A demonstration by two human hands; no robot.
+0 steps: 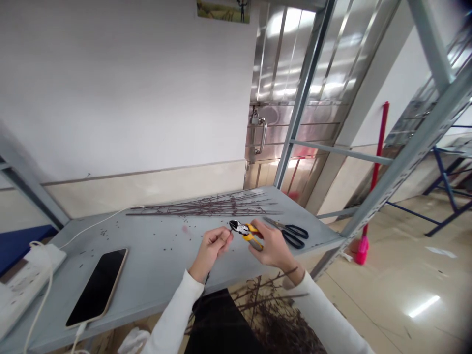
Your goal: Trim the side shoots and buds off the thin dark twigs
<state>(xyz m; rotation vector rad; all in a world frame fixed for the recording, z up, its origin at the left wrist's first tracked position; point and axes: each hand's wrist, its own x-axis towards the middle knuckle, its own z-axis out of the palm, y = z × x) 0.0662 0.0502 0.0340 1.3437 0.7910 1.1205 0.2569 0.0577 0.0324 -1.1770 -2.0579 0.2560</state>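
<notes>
Mid-frame, the left hand (214,243) has its fingers pinched on what looks like a thin twig (231,231) (only a bit shows). The right hand (272,244) wraps its fingers around yellow pliers (242,229), likely to keep the tip near. Brown twigs (232,203) lie higher, along the counter (147,265).

White wall (129,88) beside shiny metal door (276,93)

From the person's head, a single wide view looks forward and down, near the left hand (213,247) and right hand (272,244), across the bench (151,270) towards the wall (129,88), with floor (383,295) at right.
</notes>
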